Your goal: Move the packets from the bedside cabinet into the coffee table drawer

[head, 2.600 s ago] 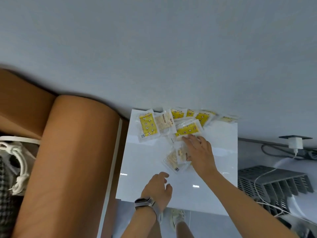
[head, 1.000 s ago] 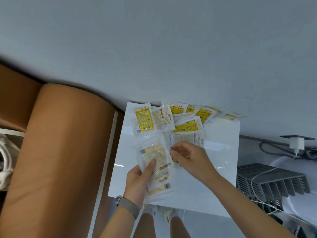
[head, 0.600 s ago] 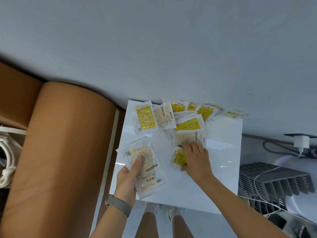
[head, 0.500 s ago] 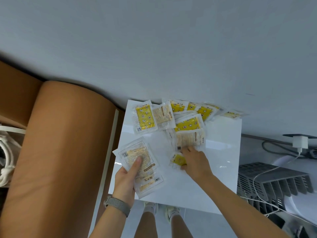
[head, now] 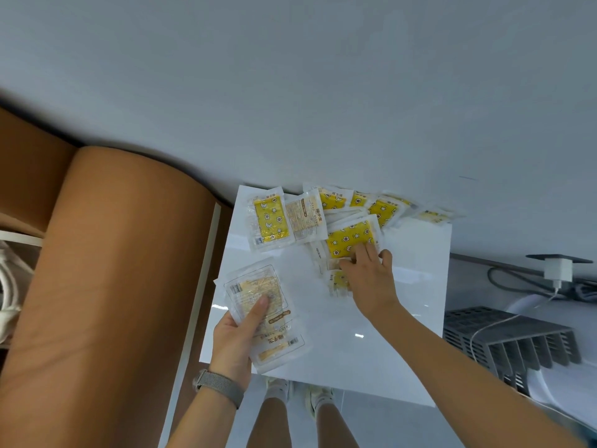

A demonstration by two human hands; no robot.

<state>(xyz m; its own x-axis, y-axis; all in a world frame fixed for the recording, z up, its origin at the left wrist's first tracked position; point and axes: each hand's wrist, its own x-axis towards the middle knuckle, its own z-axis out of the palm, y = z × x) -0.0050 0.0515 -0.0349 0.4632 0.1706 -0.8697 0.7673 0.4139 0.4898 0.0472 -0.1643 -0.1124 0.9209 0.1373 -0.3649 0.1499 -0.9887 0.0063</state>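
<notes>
Left hand [head: 234, 339] grips a stack of clear plastic packets [head: 263, 313] at lower centre, thumb on top. Right hand [head: 368, 279], fingers spread, presses yellow star-printed packets [head: 350, 239] scattered across the glossy white bedside cabinet top [head: 403, 318].

right hand [head: 368, 279]: slid up from small yellow packet [head: 339, 281] onto pile | left hand [head: 237, 334]: stack of packets [head: 261, 305] shifted slightly leftward
</notes>
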